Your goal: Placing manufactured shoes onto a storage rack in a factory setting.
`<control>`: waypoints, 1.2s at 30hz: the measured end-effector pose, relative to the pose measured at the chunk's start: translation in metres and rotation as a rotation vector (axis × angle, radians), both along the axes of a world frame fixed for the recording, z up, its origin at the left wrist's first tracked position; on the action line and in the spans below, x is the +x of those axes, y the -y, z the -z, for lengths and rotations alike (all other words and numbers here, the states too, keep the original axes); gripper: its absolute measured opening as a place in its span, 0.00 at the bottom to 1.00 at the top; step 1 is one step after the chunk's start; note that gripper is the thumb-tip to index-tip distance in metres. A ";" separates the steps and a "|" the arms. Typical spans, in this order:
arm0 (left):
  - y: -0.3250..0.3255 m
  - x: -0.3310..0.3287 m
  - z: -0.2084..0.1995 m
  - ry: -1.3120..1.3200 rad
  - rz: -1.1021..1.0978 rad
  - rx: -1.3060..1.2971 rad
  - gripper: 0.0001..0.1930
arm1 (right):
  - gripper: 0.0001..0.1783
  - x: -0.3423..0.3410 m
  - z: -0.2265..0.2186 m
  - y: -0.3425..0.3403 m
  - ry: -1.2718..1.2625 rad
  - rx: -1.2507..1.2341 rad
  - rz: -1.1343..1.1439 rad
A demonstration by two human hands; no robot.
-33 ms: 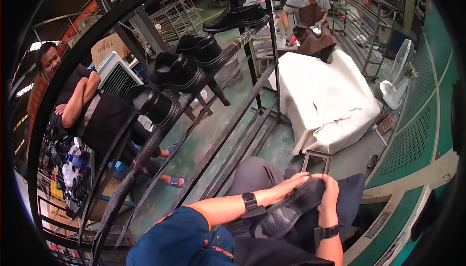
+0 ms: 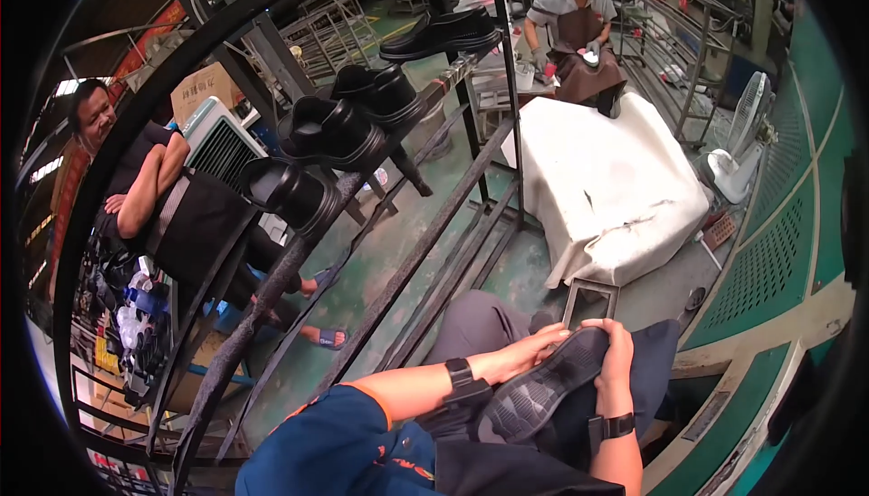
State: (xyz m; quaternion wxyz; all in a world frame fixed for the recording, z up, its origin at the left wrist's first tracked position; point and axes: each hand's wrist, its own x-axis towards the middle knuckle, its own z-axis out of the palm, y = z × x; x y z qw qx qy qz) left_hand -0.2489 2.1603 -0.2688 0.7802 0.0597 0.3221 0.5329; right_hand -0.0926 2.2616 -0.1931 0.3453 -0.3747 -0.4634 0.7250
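Over my lap I hold a black shoe [image 2: 543, 392] tilted, its patterned sole turned up toward me. My left hand [image 2: 534, 353] grips the edge of the shoe near its far end, fingers pressed along the side. Around the same end, from the other side, curls my right hand [image 2: 617, 356], its fingers bent over the tip. The upper of the shoe is mostly hidden beneath the sole. Both wrists wear black bands.
To my left, a black metal rack [image 2: 339, 197] carries several black shoes [image 2: 330, 131]. Ahead stands a block covered with white cloth [image 2: 615, 188]; a fan [image 2: 738, 138] is beyond its right side. One person [image 2: 579, 39] sits working at the back; another [image 2: 149, 188] sits left, arms crossed. Green perforated panels [image 2: 769, 256] line the right.
The shoe has turned slightly in my hands, so more of its sole faces me. The far person's hand has shifted a little.
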 end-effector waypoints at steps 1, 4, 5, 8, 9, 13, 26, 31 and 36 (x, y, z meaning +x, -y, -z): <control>0.011 0.000 0.001 -0.005 0.005 0.004 0.20 | 0.22 -0.001 0.005 -0.007 -0.005 0.004 0.005; 0.053 0.016 -0.038 0.287 0.073 -0.243 0.27 | 0.26 0.006 0.027 -0.030 -0.156 -0.380 0.043; 0.066 0.029 -0.046 0.444 0.080 -0.196 0.33 | 0.26 0.002 0.031 -0.030 -0.161 -0.380 0.039; 0.081 0.037 -0.065 0.464 0.010 -0.255 0.39 | 0.25 -0.005 0.025 -0.025 -0.157 -0.414 0.050; 0.087 0.034 -0.063 0.390 -0.014 -0.252 0.40 | 0.25 -0.009 0.026 -0.020 -0.164 -0.416 0.059; 0.099 0.038 -0.074 0.377 -0.038 -0.263 0.41 | 0.25 -0.020 0.024 -0.010 -0.147 -0.438 -0.027; 0.102 0.020 -0.095 0.185 0.023 -0.104 0.47 | 0.20 0.028 0.086 -0.020 0.105 -0.255 -0.073; 0.070 0.003 -0.157 0.270 0.026 0.311 0.56 | 0.34 0.079 0.058 -0.013 -0.338 -0.596 -0.410; 0.036 -0.016 -0.188 0.165 -0.209 0.623 0.60 | 0.49 0.051 -0.002 0.023 -0.621 -0.377 -0.416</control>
